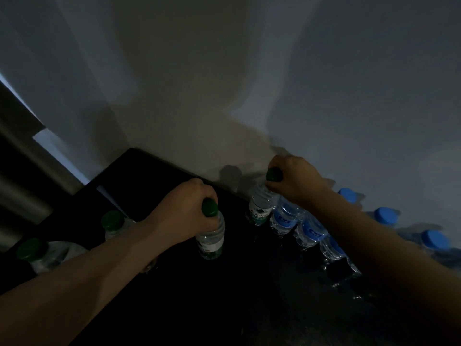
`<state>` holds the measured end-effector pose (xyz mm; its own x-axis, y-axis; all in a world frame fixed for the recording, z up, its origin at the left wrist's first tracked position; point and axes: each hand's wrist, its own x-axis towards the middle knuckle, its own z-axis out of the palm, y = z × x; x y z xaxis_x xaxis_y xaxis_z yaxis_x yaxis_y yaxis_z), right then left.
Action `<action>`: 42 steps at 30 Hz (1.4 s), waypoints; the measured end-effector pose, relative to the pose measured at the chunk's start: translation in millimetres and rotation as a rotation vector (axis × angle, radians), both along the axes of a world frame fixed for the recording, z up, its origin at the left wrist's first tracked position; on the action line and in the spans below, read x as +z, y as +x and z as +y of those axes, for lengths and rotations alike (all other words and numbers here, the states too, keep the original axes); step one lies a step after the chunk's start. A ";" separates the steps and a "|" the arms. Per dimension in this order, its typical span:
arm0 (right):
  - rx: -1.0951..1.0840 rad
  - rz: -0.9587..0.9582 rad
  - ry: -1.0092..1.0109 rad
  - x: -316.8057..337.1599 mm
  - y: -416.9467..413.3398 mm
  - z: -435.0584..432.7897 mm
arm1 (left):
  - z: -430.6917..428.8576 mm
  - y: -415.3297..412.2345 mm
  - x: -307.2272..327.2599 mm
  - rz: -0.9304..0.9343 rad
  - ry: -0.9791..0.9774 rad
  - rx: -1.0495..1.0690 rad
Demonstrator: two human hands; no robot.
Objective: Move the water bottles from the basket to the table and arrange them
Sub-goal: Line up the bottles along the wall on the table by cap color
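Observation:
The scene is dim. My left hand (185,211) grips the neck of a green-capped water bottle (210,239) that stands upright on the black table (224,295). My right hand (290,178) holds the top of a second green-capped bottle (260,206) close to the wall. To the right of it a row of several blue-capped, blue-labelled bottles (284,218) runs along the wall. Two more green-capped bottles (113,222) stand at the left, partly hidden behind my left forearm. No basket is in view.
A pale wall (224,83) rises directly behind the table's far edge. A dark curtain or panel (22,183) fills the left side, with a strip of light beside it. The table's left corner (132,151) lies near the wall.

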<state>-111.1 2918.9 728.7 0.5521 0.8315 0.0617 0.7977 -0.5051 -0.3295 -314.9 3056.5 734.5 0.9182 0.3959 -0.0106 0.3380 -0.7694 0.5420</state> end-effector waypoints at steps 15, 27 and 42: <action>-0.023 -0.027 0.346 8.9 -45.5 -48.8 | 28.2 50.7 5.7 0.029 0.056 -0.054; -0.079 0.087 0.271 -25.6 -67.9 -86.1 | 42.9 100.1 6.3 0.013 0.193 -0.153; -0.104 0.123 0.202 -35.7 -71.2 -93.2 | 42.4 122.0 -1.7 0.020 0.167 -0.093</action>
